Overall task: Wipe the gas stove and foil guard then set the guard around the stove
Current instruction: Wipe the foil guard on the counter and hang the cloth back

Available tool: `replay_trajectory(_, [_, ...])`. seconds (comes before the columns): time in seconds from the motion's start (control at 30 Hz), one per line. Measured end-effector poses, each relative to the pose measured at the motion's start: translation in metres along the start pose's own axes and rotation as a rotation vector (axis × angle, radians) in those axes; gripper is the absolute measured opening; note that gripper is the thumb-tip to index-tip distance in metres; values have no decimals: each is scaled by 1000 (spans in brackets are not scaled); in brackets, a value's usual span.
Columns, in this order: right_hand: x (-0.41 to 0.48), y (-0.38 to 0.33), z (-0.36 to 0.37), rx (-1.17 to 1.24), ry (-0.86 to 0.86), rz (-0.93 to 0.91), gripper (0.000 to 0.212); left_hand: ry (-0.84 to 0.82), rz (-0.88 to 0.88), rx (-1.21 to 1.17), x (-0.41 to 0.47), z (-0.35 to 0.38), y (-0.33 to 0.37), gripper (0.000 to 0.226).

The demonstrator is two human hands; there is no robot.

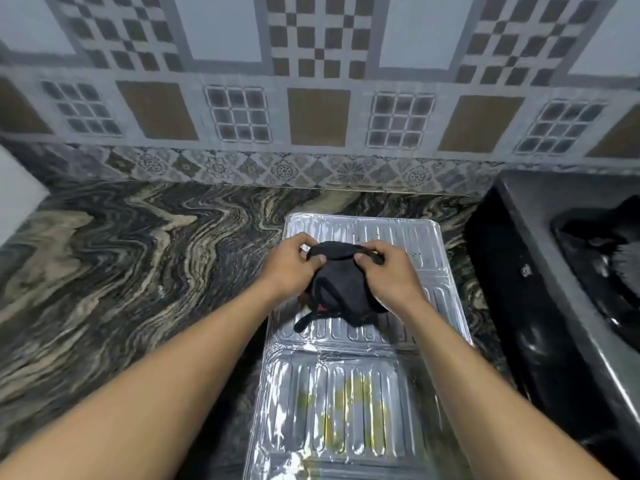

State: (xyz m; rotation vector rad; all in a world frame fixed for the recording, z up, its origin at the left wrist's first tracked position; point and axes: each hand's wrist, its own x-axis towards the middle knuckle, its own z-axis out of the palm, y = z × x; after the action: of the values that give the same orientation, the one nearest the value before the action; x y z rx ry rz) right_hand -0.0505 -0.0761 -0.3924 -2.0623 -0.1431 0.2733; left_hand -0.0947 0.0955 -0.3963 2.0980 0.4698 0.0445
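Black cloth [341,282] in left hand [289,268], right hand [391,271], on foil guard [381,230] beside stove [540,271].

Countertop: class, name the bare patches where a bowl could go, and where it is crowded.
Widest bare countertop: left of the foil guard, back to the tiled wall. Narrower strip: between the guard's far edge and that wall. Crowded: the gap between guard and gas stove, and over the guard, where left hand and right hand grip a black cloth.
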Motion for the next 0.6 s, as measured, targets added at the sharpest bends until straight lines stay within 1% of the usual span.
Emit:
replay_trajectory(0.1, [23,3,10,-109,41,25,10,-52,32,117,25,-5,-9,13])
replay_trajectory(0.13, [32,2,12,-165,63,17,12,-53,80,225,34,-10,-13,22])
replay_trajectory(0.2, [48,3,19,-314,89,-28,18,-93,226,491,53,-26,-22,53])
replay_trajectory(0.23, [53,2,23,-396,84,-62,21,-149,280,592,63,-35,-26,66])
replay_trajectory(0.3, [60,-1,33,-523,55,-108,32,-321,320,780,83,-51,-33,89])
replay_trajectory(0.37, [60,-3,44,-656,53,-178,40,-474,332,987,100,-58,-41,107])
replay_trajectory(0.4, [57,-3,49,-731,59,-232,42,-520,341,1056,105,-59,-44,113])
replay_trajectory(0.47, [47,-5,58,-868,58,-335,42,-574,358,1108,113,-59,-49,119])
replay_trajectory(0.53, [39,-4,65,-986,61,-442,31,-601,377,1110,117,-59,-52,119])
replay_trajectory(0.57, [35,-2,66,-1017,50,-498,31,-617,378,1100,118,-60,-53,120])
replay_trajectory(0.6, [32,1,68,-1034,11,-542,37,-635,375,1083,120,-62,-53,122])
